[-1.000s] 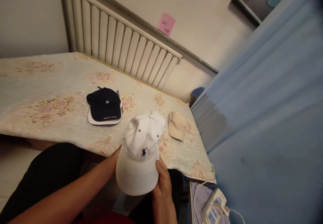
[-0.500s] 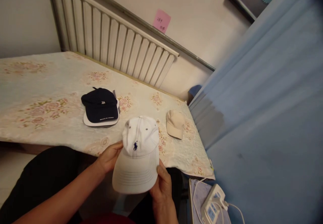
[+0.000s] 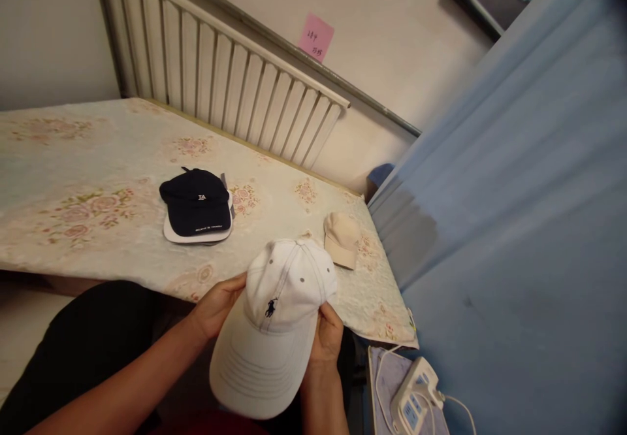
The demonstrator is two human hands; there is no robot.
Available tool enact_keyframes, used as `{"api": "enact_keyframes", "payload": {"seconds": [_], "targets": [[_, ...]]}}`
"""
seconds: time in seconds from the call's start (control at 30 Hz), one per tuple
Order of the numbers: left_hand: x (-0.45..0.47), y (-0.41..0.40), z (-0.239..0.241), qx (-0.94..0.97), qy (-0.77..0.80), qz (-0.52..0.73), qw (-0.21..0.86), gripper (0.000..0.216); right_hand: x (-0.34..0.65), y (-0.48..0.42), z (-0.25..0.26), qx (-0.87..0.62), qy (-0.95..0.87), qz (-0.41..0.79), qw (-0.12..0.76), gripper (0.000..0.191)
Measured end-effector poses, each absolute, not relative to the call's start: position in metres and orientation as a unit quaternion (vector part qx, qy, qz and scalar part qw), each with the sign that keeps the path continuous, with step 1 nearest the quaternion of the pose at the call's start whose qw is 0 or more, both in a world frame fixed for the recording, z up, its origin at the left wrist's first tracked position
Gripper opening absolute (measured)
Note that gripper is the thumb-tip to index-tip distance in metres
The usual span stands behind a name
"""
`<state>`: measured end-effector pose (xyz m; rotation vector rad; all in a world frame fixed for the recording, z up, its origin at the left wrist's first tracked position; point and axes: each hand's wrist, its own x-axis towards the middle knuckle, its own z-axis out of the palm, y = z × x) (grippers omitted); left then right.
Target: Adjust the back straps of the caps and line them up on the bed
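A white baseball cap (image 3: pixel 289 285) with a dark blue horse-and-rider emblem is held up in front of me, brim toward me. My left hand (image 3: pixel 218 304) grips its left side, the fingertips hidden behind the cap. On the opposite side, my right hand (image 3: pixel 327 336) is closed on the lower edge near the brim. Beyond, on the bed, a navy cap (image 3: pixel 196 201) with small white lettering rests on top of a white-brimmed cap (image 3: pixel 175 236). A beige cap (image 3: pixel 341 236) lies by itself to the right.
The caps lie on a floral bedspread (image 3: pixel 122 161). A white radiator (image 3: pixel 220 76) runs along the wall behind. At right hangs a blue curtain (image 3: pixel 504 226); below it, a white power strip (image 3: pixel 414 396) with cables sits on a small stand. A pink note (image 3: pixel 316 36) is on the wall.
The white cap has come lower and closer, its crown tipping to the right and its brim down to the left. My right hand has shifted up along its side. The other caps stay put.
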<state>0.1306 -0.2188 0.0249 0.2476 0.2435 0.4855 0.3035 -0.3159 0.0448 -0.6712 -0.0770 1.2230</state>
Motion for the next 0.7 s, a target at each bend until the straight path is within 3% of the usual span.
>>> {"api": "enact_keyframes", "payload": {"seconds": [0.2, 0.37, 0.7], "targets": [[0.129, -0.230, 0.059, 0.079, 0.070, 0.258, 0.961, 0.041, 0.300, -0.315, 0.035, -0.325, -0.044, 0.594, 0.735, 0.030], [0.126, -0.237, 0.069, 0.069, 0.108, 0.311, 0.942, 0.031, 0.291, -0.314, 0.031, -0.326, -0.075, 0.613, 0.716, 0.029], [0.132, -0.223, 0.059, 0.063, 0.050, 0.208, 0.975, 0.055, 0.298, -0.310, 0.025, -0.357, -0.115, 0.562, 0.737, 0.035]]}}
